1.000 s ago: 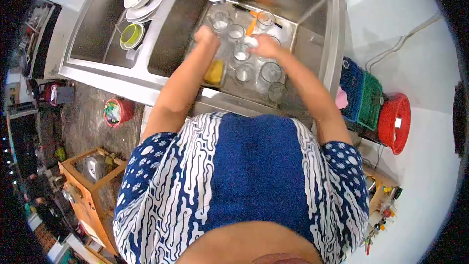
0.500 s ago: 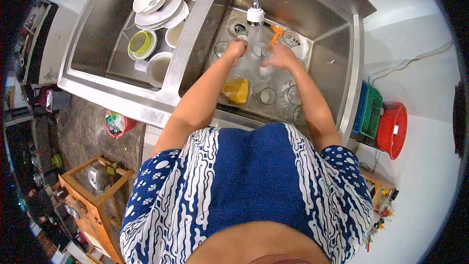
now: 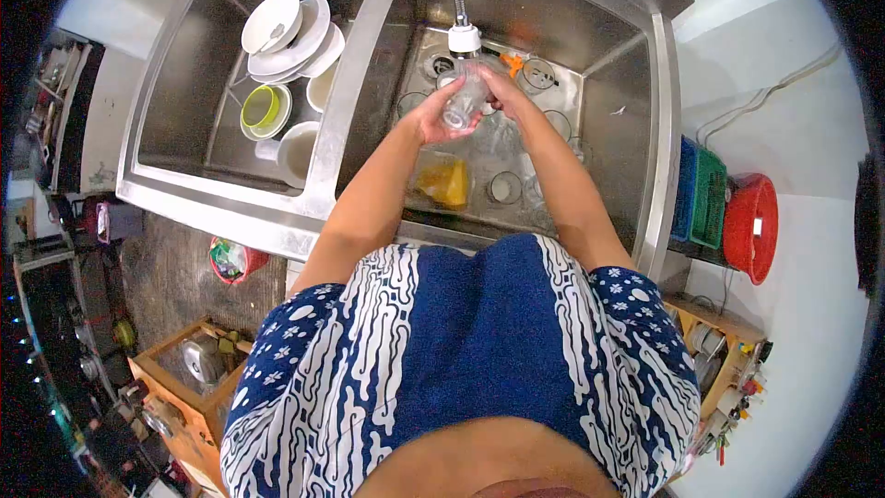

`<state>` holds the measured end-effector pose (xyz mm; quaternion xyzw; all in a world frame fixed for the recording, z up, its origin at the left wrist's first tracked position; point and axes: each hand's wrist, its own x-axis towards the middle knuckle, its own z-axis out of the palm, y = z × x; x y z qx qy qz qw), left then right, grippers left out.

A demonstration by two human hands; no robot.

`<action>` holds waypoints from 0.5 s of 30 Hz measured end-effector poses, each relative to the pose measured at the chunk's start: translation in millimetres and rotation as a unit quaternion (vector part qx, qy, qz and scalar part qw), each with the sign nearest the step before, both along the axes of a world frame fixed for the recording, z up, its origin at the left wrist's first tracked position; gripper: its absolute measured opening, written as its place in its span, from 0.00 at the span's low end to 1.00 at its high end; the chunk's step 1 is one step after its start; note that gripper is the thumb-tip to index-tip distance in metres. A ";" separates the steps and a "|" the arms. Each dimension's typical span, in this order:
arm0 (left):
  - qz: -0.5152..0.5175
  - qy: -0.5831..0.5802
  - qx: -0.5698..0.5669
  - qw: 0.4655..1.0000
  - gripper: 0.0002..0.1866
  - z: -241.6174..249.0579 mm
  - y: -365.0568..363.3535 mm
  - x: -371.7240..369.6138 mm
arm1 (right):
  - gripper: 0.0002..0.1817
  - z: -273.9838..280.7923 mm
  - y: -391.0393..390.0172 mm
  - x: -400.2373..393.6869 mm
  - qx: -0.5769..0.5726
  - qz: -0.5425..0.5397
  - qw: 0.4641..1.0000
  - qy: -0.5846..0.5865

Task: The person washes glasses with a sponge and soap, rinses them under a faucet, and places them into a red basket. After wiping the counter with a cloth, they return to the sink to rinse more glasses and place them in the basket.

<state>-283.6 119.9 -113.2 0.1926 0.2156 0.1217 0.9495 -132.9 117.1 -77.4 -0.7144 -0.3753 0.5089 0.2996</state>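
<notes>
Both my hands hold a clear drinking glass (image 3: pixel 458 103) under the faucet head (image 3: pixel 464 39) in the right basin of a steel double sink (image 3: pixel 656 129). My left hand (image 3: pixel 429 117) grips the glass from the left, and my right hand (image 3: pixel 501 92) wraps it from the right. Below them, on the basin floor, stand several more clear glasses (image 3: pixel 504 187) and a yellow sponge (image 3: pixel 444 181). An orange-handled tool (image 3: pixel 513 61) lies near the drain.
The left basin holds stacked white plates and bowls (image 3: pixel 286 29), a green bowl (image 3: pixel 261 108) and a white cup (image 3: pixel 297 149). Right of the sink stand blue and green crates (image 3: pixel 698 203) and a red basket (image 3: pixel 751 226). A wooden crate (image 3: pixel 189 378) sits on the floor at the lower left.
My hands rose from among the glasses on the basin floor and now hold one glass up beneath the faucet head. The camera view shifted slightly.
</notes>
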 end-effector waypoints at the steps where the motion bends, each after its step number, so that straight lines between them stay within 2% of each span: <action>1: 0.030 -0.004 -0.012 0.999 0.28 2.8 0.7 3.8 | 0.22 -0.9 3.3 6.8 0.001 -0.001 1.000 0.002; 3: 0.027 -0.005 -0.016 1.000 0.26 8.3 -1.9 0.1 | 0.31 1.7 9.0 19.9 0.020 0.097 0.992 0.074; 4: 0.062 0.004 -0.051 0.997 0.26 5.9 -1.9 1.9 | 0.31 0.9 11.3 24.4 0.018 0.094 0.992 0.077; 6: 0.141 0.008 -0.121 0.983 0.26 -1.5 3.0 10.4 | 0.26 35.4 14.0 17.1 0.266 0.053 0.956 0.112; 7: 0.140 0.009 -0.121 0.983 0.26 -1.7 6.4 11.8 | 0.26 50.8 15.0 6.0 0.266 0.051 0.956 0.114; 9: 0.176 -0.025 -0.202 0.963 0.26 0.1 5.0 15.8 | 0.23 70.7 14.4 -18.3 0.318 0.159 0.934 0.036; 10: 0.194 -0.029 -0.217 0.956 0.25 1.8 2.4 15.2 | 0.23 70.0 16.7 -22.7 0.317 0.159 0.934 0.038; 12: 0.203 -0.050 -0.210 0.955 0.25 10.7 -4.2 23.4 | 0.18 73.6 17.9 -22.0 0.304 0.204 0.922 -0.126; 13: 0.211 -0.072 -0.200 0.954 0.25 17.2 -10.8 38.3 | 0.18 78.0 11.0 -9.9 0.306 0.203 0.922 -0.124; 14: 0.212 -0.070 -0.202 0.954 0.25 17.2 -11.5 44.5 | 0.17 84.0 4.9 -10.4 0.286 0.204 0.934 -0.062; 15: 0.215 -0.095 -0.145 0.961 0.27 16.9 -10.2 48.1 | 0.15 88.0 0.9 -12.3 0.265 0.204 0.942 0.002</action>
